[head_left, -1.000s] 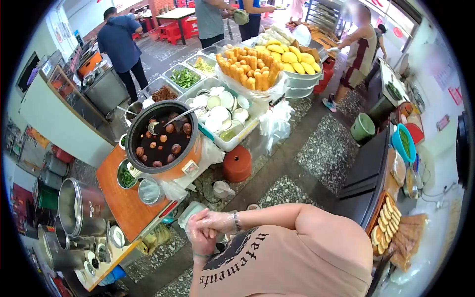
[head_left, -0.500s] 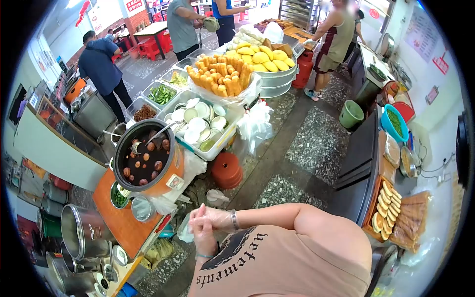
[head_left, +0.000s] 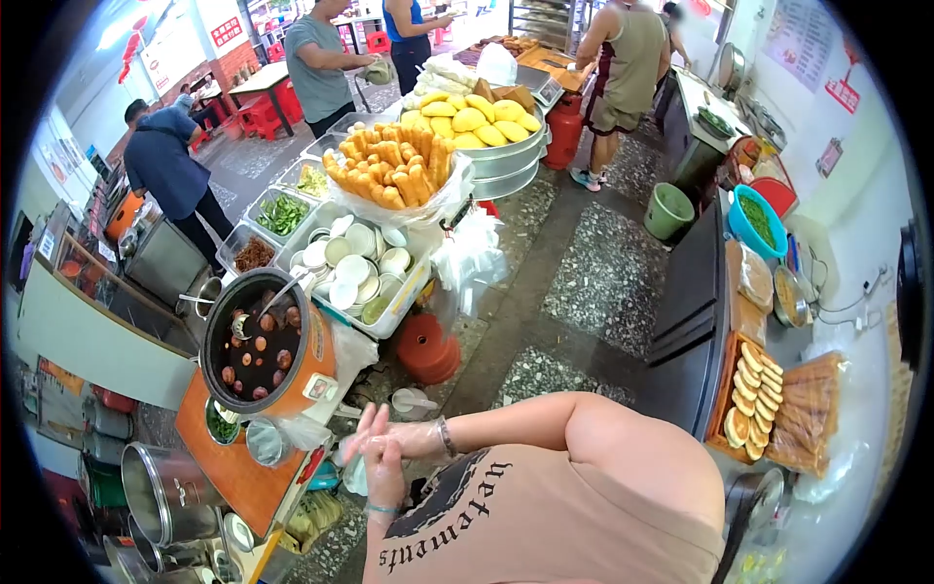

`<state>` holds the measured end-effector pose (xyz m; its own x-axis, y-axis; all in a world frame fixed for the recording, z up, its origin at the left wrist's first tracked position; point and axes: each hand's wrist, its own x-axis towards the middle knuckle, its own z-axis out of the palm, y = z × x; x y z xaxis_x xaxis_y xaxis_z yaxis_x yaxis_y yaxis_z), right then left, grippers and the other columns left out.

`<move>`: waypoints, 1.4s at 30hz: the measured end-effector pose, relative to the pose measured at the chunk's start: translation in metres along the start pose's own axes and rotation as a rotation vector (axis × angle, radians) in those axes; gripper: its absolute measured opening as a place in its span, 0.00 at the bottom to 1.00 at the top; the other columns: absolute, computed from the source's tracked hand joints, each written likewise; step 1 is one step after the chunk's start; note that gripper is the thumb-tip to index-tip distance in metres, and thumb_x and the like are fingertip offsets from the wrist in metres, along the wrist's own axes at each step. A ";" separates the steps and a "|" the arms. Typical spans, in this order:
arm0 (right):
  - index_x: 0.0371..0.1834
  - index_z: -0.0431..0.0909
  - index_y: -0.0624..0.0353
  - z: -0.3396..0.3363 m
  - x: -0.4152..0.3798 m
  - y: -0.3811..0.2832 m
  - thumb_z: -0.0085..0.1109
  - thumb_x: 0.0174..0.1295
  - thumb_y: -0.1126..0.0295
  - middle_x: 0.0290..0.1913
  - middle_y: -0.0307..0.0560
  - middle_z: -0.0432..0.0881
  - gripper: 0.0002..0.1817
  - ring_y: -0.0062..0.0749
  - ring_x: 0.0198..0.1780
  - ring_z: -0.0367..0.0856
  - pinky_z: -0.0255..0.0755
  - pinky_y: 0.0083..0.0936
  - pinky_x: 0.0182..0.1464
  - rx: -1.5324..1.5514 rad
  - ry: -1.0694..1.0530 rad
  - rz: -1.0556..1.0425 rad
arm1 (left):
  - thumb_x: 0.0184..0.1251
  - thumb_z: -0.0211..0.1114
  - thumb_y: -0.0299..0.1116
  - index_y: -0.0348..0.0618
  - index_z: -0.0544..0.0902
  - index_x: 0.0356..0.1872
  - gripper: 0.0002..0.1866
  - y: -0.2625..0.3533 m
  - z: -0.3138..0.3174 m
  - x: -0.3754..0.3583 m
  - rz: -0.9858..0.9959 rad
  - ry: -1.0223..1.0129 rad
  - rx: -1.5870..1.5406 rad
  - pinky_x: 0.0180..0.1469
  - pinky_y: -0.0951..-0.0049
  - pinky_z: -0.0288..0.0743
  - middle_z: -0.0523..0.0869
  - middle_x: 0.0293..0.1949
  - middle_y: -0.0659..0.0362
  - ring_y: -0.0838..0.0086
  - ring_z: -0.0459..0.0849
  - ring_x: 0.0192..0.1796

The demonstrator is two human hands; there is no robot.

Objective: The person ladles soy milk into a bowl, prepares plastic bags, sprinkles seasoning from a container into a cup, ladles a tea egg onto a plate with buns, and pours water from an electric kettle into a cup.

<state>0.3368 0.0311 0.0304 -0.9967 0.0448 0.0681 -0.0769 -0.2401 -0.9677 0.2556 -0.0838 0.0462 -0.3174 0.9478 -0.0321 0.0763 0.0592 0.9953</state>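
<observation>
Resting against each other, your two clear gloves [head_left: 424,438], on left hand [head_left: 385,471] and right hand [head_left: 407,441], lay nearer you than the orange cooker [head_left: 319,348] and to its right, the right one crosswise, the left pointing past its right side; whether either clamped anything could not be told. Around that one cooker, you had one clear tub [head_left: 266,444] and one bowl of greens [head_left: 223,425] on your side, one plate crate [head_left: 402,310] to its right.

The shirt [head_left: 574,511] beside the right hand [head_left: 416,440] says "etements" after a hard first letter. Far past the hand, the red sign's [head_left: 227,32] words are too small.
</observation>
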 end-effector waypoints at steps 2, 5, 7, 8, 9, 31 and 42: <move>0.53 0.76 0.54 -0.007 0.005 0.002 0.48 0.64 0.60 0.53 0.39 0.70 0.18 0.26 0.60 0.65 0.58 0.29 0.65 -0.059 -0.149 -0.027 | 0.65 0.55 0.41 0.33 0.73 0.60 0.26 0.006 -0.001 0.003 0.000 -0.038 -0.007 0.71 0.63 0.53 0.68 0.63 0.55 0.64 0.68 0.64; 0.38 0.71 0.52 -0.006 0.014 0.030 0.48 0.60 0.66 0.42 0.36 0.66 0.06 0.23 0.51 0.64 0.59 0.23 0.60 -0.335 -0.059 -0.242 | 0.60 0.56 0.40 0.35 0.81 0.42 0.18 0.028 0.009 0.011 0.123 0.088 0.200 0.61 0.65 0.62 0.73 0.48 0.56 0.66 0.73 0.50; 0.30 0.63 0.50 0.002 0.017 0.037 0.46 0.60 0.70 0.37 0.35 0.60 0.04 0.23 0.44 0.61 0.61 0.21 0.54 -0.315 -0.001 -0.303 | 0.58 0.56 0.40 0.37 0.82 0.37 0.16 0.032 0.013 0.012 0.178 0.149 0.376 0.58 0.65 0.63 0.74 0.44 0.56 0.66 0.73 0.48; 0.30 0.63 0.50 0.002 0.018 0.037 0.46 0.60 0.70 0.37 0.35 0.60 0.04 0.23 0.44 0.61 0.61 0.21 0.54 -0.317 -0.007 -0.304 | 0.56 0.57 0.40 0.37 0.82 0.34 0.15 0.032 0.016 0.013 0.182 0.205 0.339 0.56 0.66 0.63 0.74 0.41 0.56 0.66 0.72 0.47; 0.29 0.62 0.50 0.004 0.018 0.037 0.45 0.61 0.71 0.37 0.36 0.60 0.04 0.24 0.44 0.62 0.61 0.21 0.53 -0.386 0.059 -0.387 | 0.55 0.57 0.40 0.38 0.81 0.30 0.14 0.032 0.018 0.012 0.184 0.260 0.301 0.54 0.66 0.63 0.75 0.38 0.56 0.66 0.72 0.46; 0.71 0.57 0.59 -0.028 -0.002 0.031 0.55 0.65 0.68 0.66 0.51 0.67 0.31 0.37 0.65 0.67 0.69 0.29 0.61 -0.247 0.380 0.148 | 0.62 0.64 0.42 0.34 0.42 0.73 0.48 -0.022 -0.022 0.003 0.033 0.190 0.381 0.68 0.65 0.61 0.53 0.72 0.39 0.55 0.62 0.70; 0.58 0.74 0.56 0.148 0.098 0.144 0.55 0.67 0.64 0.38 0.37 0.80 0.18 0.18 0.35 0.74 0.73 0.18 0.40 -0.438 -0.843 0.604 | 0.63 0.61 0.37 0.34 0.68 0.64 0.30 -0.144 -0.020 -0.316 -0.743 1.150 0.278 0.51 0.61 0.74 0.81 0.46 0.41 0.56 0.82 0.43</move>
<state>0.2244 -0.1431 -0.0664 -0.5798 -0.6731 -0.4591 0.2751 0.3686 -0.8879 0.3259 -0.3983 -0.0855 -0.9441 -0.1092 -0.3110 -0.3098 0.6163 0.7240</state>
